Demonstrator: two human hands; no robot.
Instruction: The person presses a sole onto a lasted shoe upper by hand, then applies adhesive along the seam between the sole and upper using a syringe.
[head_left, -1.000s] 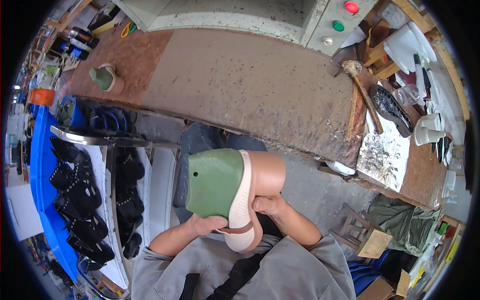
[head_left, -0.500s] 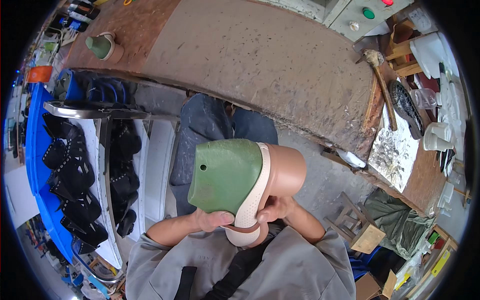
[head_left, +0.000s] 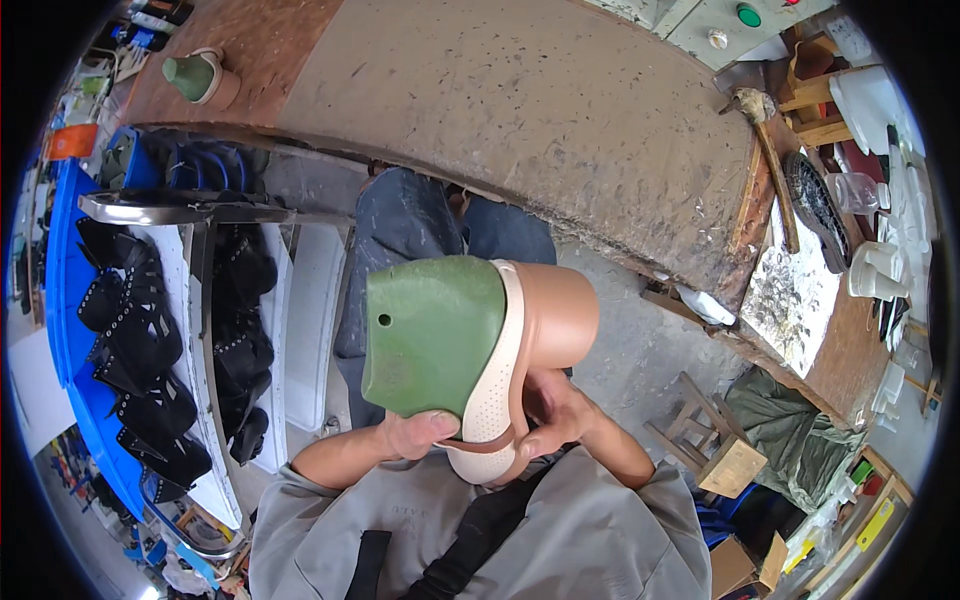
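"On the near side of the bench [head_left: 480,120], what are you holding?"
"Your left hand [head_left: 415,435] and right hand [head_left: 557,412] clasp a sandal [head_left: 505,365] on its green last [head_left: 435,330], before your torso [head_left: 330,530]."

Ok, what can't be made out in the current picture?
In the head view:
Left hand: fingers, thumb aside, hidden behind the shoe and green last.
Brown sole: underside turned away.
Red button: mostly cut off by the top edge.
Grey shirt: chest lettering too small to read.
Lower-left clutter: too small at the fisheye rim.
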